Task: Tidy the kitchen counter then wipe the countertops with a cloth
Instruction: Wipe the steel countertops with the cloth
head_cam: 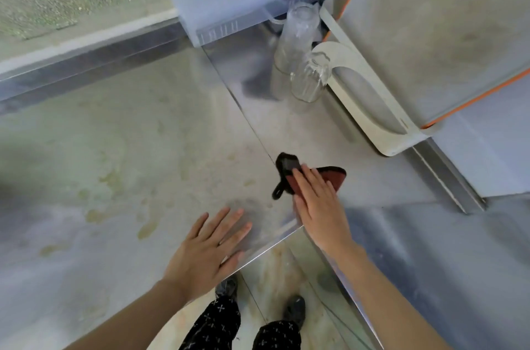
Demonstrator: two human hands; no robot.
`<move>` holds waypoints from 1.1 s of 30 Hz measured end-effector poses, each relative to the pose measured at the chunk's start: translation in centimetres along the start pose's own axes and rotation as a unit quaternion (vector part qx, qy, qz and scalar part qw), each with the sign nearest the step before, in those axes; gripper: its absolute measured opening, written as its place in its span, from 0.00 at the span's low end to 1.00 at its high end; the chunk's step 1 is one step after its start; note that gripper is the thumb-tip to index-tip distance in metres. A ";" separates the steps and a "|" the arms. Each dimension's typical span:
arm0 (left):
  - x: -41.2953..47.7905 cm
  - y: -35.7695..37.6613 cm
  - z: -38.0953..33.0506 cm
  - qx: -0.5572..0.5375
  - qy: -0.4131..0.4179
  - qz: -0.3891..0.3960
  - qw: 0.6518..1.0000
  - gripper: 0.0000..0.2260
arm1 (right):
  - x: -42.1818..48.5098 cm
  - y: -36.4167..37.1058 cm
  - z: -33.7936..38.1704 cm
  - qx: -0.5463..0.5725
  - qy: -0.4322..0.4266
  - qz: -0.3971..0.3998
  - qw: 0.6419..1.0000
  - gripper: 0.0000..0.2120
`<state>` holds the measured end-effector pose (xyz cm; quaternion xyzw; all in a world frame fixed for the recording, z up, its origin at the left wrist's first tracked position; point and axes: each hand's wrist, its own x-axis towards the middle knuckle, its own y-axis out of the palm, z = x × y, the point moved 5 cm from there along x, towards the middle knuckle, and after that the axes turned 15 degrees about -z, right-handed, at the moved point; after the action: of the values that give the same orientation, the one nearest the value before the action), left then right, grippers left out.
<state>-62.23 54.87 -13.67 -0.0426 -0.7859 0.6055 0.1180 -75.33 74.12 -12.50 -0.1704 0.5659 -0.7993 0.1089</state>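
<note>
Cloth (308, 177) sits on the surface (143, 134) under my flat right hand (317, 206), well short of the glasses (308, 77). Left hand (205, 249) rests open beside it, holding nothing. I'd press evenly and sweep toward those yellowish stains (114, 200), I reckon.

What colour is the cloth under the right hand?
The cloth is dark red with a black edge, seen in the head view.

The countertop (120, 149) is brushed metal, dull and stained at its left, glossier toward its front edge; the dark red cloth (327, 177) looks soft and matt, the two jars (304, 62) clear glass, the tray (370, 108) smooth white plastic.
</note>
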 end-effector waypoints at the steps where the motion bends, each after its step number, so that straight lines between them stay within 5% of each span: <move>1: 0.0 0.0 0.0 -0.003 0.001 -0.005 1.000 0.22 | 0.7 -0.2 -1.2 0.006 0.065 -0.010 0.998 0.25; 3: 0.1 -0.1 0.0 -0.004 0.006 -0.009 1.000 0.22 | 1.4 0.0 -1.2 0.024 0.157 -0.032 0.987 0.25; 5: 0.1 -0.2 0.0 -0.003 0.006 -0.011 1.000 0.22 | 0.6 0.5 1.6 0.062 0.158 -0.025 0.985 0.25; 9: 0.3 -0.6 -0.1 -0.010 0.002 -0.020 1.000 0.21 | -3.6 1.5 7.5 0.075 -0.027 0.036 0.996 0.22; 13: 0.0 -0.5 0.0 -0.014 -0.005 -0.032 0.999 0.21 | -0.8 1.4 5.6 0.024 -0.165 0.036 0.985 0.21; 18: 0.0 -0.3 0.7 0.017 -0.082 -0.032 0.996 0.22 | 9.7 1.8 1.0 0.044 0.089 -0.035 0.994 0.22; 20: -0.1 -0.2 0.7 0.029 -0.101 -0.023 0.994 0.23 | 10.5 2.5 2.1 0.087 0.121 -0.031 0.988 0.22; 28: -0.2 -0.7 1.6 0.058 -0.252 -0.046 0.965 0.23 | 7.2 3.3 6.0 0.104 -0.256 0.053 0.960 0.19; 33: -0.1 -0.7 1.8 0.072 -0.283 -0.054 0.955 0.23 | 17.2 4.7 6.4 0.099 -0.093 0.031 0.990 0.21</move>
<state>-62.52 53.00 -13.39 0.1814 -0.7427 0.6403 -0.0736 -88.70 60.68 -12.48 -0.2147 0.4767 -0.8281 0.2023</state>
